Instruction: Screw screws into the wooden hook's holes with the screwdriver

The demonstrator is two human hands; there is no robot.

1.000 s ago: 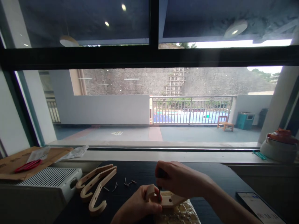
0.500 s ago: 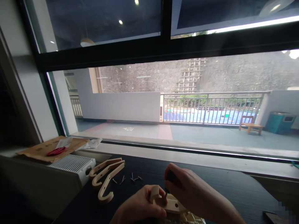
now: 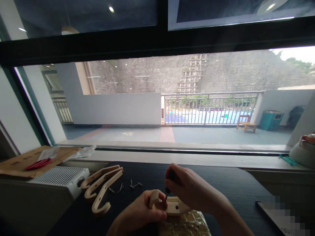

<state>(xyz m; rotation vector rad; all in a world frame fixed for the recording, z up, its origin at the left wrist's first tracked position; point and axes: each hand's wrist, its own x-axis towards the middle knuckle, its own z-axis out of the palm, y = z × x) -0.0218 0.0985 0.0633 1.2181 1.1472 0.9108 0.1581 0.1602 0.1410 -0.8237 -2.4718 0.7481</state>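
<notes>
My left hand [image 3: 141,213] is closed around a light wooden hook piece [image 3: 172,207] that lies on a sheet of bubble wrap [image 3: 187,224] at the near edge of the dark table [image 3: 221,183]. My right hand [image 3: 189,190] grips a black-handled screwdriver [image 3: 169,178], held upright with its tip down on the wooden piece. To the left lie three curved wooden hooks [image 3: 102,186]. Several small screws [image 3: 130,186] are scattered between those hooks and my hands.
A white ribbed appliance [image 3: 59,177] stands at the left. Behind it lies cardboard [image 3: 22,160] with a red tool [image 3: 38,164] and a plastic bag. A phone [image 3: 275,214] lies at the right edge. A white and orange vessel [image 3: 304,150] sits on the window sill.
The view has swung back to the right and slightly down. Both hands stay on the wooden piece with the screwdriver upright; the hooks and screws have not moved.
</notes>
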